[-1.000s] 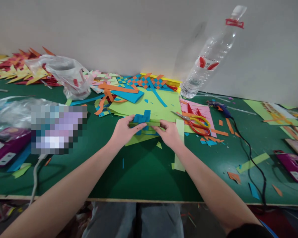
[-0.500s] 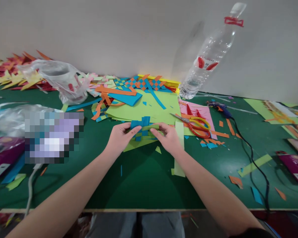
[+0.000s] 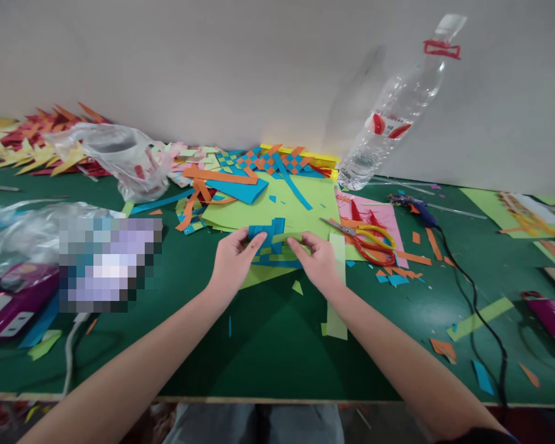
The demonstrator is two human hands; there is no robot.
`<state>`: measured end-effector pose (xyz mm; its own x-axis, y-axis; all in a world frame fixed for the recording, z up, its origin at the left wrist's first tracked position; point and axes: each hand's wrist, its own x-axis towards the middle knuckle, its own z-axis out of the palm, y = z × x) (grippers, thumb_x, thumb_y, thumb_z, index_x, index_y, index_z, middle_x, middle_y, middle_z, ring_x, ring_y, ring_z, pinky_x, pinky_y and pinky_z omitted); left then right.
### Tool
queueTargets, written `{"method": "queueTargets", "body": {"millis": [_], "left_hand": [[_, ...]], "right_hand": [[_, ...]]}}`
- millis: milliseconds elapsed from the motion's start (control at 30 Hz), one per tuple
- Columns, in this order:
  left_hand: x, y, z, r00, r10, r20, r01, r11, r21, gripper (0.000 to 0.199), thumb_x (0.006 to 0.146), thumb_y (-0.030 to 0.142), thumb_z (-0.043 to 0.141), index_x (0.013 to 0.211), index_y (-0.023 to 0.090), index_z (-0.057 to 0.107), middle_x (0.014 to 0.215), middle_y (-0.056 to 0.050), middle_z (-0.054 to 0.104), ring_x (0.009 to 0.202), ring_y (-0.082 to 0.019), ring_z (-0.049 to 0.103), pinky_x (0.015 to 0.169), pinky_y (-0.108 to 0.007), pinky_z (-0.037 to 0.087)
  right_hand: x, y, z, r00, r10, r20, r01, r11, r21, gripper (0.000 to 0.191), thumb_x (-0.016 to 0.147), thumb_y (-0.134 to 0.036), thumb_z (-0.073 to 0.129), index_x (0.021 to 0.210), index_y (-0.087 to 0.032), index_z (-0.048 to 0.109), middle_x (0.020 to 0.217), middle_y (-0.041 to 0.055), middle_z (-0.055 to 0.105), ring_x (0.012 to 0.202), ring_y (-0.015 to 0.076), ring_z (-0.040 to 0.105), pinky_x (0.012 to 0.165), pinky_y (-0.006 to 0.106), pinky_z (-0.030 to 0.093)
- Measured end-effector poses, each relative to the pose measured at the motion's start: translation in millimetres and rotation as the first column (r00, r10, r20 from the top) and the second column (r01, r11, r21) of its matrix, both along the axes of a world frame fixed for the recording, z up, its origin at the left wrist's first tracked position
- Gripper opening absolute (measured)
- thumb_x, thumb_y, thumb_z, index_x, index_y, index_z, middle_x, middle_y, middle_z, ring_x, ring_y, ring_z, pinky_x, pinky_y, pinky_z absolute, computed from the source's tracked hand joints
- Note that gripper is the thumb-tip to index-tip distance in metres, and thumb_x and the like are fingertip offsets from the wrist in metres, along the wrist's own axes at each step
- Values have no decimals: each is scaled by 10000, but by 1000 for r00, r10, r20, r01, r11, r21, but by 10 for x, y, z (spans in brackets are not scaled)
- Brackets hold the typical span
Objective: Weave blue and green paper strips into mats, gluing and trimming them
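Two bare hands meet over the middle of a green table (image 3: 277,345), its near edge running across the lower part of the view. The left hand (image 3: 234,262) grips the left side of a small woven paper piece (image 3: 278,227), made of blue and green strips, with its thumb on top. The right hand (image 3: 318,259) pinches the right end of a green strip (image 3: 287,237) that crosses the blue ones, between thumb and fingers. The piece is between the two hands, in front of large light green sheets (image 3: 305,203) that reach towards the far edge.

Just beyond the right hand, scissors (image 3: 374,237) with yellow and red handles lie partly over a pink sheet (image 3: 391,216), tips pointing left. A pale green strip (image 3: 337,290) lies beside the right wrist. Blue and orange checkered pieces (image 3: 269,161) lie along the far edge, and a clear bottle (image 3: 388,132) leans on the wall to their right.

Towards the far left corner are a bagged cup (image 3: 141,172) and red and yellow pointed papers (image 3: 50,145). Nearer, at the left, a pixelated purple object (image 3: 115,265) has a white cable (image 3: 68,351) running to the near edge. To the right, a blue tool (image 3: 420,211) trails a black cord (image 3: 474,296).
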<state>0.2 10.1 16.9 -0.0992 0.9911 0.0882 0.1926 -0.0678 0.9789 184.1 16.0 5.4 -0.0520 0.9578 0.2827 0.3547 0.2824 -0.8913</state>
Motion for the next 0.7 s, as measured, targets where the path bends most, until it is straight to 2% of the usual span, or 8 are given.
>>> {"method": "queueTargets", "body": {"millis": [167,267,367,467,700], "left_hand": [[46,234,-24,992,9,127,-15,999,42,380,800,506,672,959,166,734,940,-71,749,892,-207,682,813,-331,556],[39,328,-90,988,-14,156,7,999,42,387,786,508,689,975,172,730,946,-74,749,907,-212,688,819,-332,563],[8,346,-151,990,-22,141,18,999,29,411,778,519,698,991,168,728,955,-77,752,917,-219,693,824,-332,563],[-24,338,-182,992,-19,124,15,999,28,428,768,533,707,987,166,727,957,-77,753,896,-216,695,809,-320,564],[-43,334,-220,994,-66,89,64,997,34,329,781,467,718,959,191,721,938,-45,746,852,-183,681,780,-286,552]], "right_hand": [[54,175,79,1000,-18,13,17,999,30,379,839,-494,628,619,-210,504,605,-29,492,606,129,499,591,282,423],[81,253,34,998,-30,-46,30,999,19,285,822,-458,650,704,-204,593,679,-10,599,673,146,584,648,289,483],[103,271,-57,999,18,-40,-19,1000,-17,227,815,-420,661,885,-205,682,856,35,712,801,174,663,743,318,534],[118,260,-109,999,49,5,-49,998,-40,261,805,-414,678,969,-212,699,937,57,733,864,190,681,787,342,548],[124,259,-83,999,43,19,-43,998,-44,256,818,-456,665,910,-223,718,925,57,742,875,197,693,790,349,556]]}}
